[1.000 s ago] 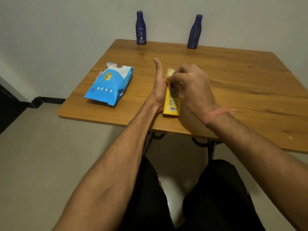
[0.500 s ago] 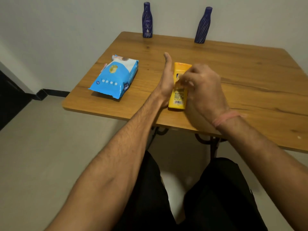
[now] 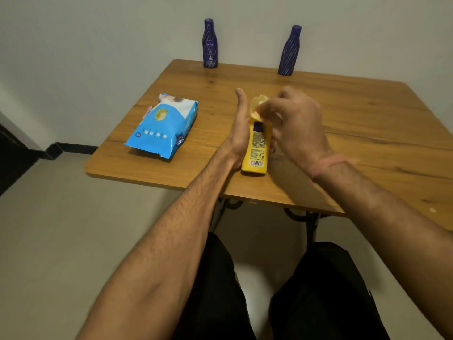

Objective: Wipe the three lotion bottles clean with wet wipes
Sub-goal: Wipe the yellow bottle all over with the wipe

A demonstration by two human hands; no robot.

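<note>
Your left forearm reaches forward from the lower left, wrist straight. Your left hand (image 3: pixel 241 133) stands edge-on, thumb up and extended; its fingers are out of sight on the far side, so the grip cannot be judged. Your right forearm enters from the lower right, a pink band at the wrist. Your right hand (image 3: pixel 295 126) is seen from the back, knuckles up, wrist bent inward, fingers curled and pinching at their tips. The right hand shows slight blur.

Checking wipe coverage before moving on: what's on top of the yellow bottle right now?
A pale wipe sits over the yellow bottle's far end, pinched by the right hand. The left hand rests against its left side. The cap end beneath the wipe is hidden.
</note>
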